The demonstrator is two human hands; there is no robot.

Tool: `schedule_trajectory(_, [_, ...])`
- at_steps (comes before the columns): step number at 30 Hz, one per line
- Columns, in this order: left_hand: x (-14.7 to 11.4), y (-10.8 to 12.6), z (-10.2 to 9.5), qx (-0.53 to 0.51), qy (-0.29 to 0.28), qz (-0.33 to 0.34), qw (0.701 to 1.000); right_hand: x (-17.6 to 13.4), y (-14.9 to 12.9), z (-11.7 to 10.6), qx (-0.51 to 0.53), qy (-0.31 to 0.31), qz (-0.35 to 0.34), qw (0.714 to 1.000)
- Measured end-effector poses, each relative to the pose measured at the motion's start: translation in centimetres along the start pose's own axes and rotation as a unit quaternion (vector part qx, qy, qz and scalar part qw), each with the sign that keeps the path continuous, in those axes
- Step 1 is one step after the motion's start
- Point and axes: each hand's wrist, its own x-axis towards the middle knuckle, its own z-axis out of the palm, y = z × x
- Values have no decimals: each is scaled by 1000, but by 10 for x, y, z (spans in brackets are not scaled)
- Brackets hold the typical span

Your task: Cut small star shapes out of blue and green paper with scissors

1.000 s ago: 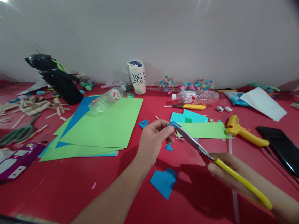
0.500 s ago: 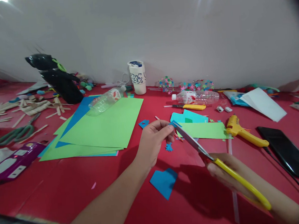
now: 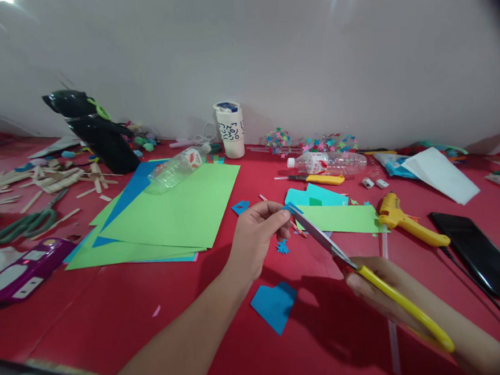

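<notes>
The worktop (image 3: 130, 316) was red, the held scissors (image 3: 365, 271) yellow and silver, the held paper (image 3: 293, 208) blue, the stacked sheets (image 3: 183, 212) lime green and blue, the cup (image 3: 231, 134) white with dark lettering.

The left fingers (image 3: 277, 221) hold blue paper (image 3: 289, 207) at the far end of yellow-handled scissors (image 3: 378, 281) gripped in the right fingers (image 3: 356, 284).

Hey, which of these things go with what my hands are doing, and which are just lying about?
In use:
- yellow-handled scissors, in your right hand
- small blue paper, in your left hand
- probably the blue stars, alike in color

Apparently just lying about:
- black phone
- glue gun
- white tumbler
- purple device
</notes>
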Motion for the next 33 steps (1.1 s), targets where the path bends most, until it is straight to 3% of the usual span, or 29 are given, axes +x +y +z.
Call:
schedule_trajectory(19, [0, 3, 1, 21, 19, 40, 999, -7, -17, 2, 31, 34, 33, 998])
schedule_trajectory(28, [-6, 2, 6, 44, 16, 59, 997, -5, 2, -1, 102, -55, -11, 993])
schedule_trajectory(33, [-8, 2, 7, 44, 18, 55, 997, -5, 4, -4, 88, -75, -24, 993])
